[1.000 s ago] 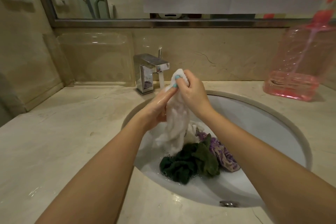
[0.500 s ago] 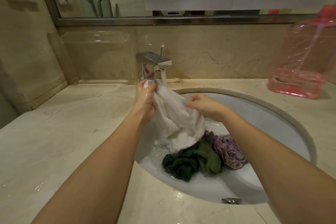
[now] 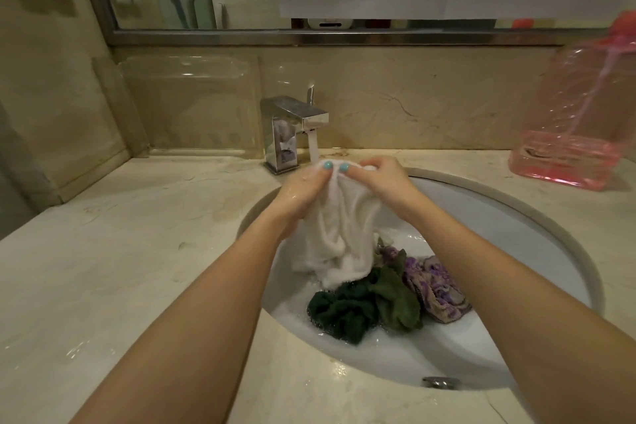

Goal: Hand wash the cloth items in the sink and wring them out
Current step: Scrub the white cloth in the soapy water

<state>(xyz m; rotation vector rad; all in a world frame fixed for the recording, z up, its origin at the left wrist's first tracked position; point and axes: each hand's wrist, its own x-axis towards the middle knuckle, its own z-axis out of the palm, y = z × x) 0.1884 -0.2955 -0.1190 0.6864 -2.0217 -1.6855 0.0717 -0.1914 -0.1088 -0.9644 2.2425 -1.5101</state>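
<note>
Centre frame: left hand (image 3: 303, 193) and right hand (image 3: 382, 182) each pinched the white cloth's (image 3: 340, 234) top edge under the faucet (image 3: 292, 127) stream. Its hanging end partly hid the green cloth (image 3: 395, 299) and purple cloth (image 3: 437, 282) in the sink (image 3: 516, 217). Fingertips were buried in folds.

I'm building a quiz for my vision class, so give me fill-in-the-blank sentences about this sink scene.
The cloth gripped by the left hand and right hand is ____.
In the sink, the patterned cloth right of the dark green cloth is ____.
The faucet is turned ____.
The bottle on the counter is ____.
Missing words: white; purple; on; pink.
</note>
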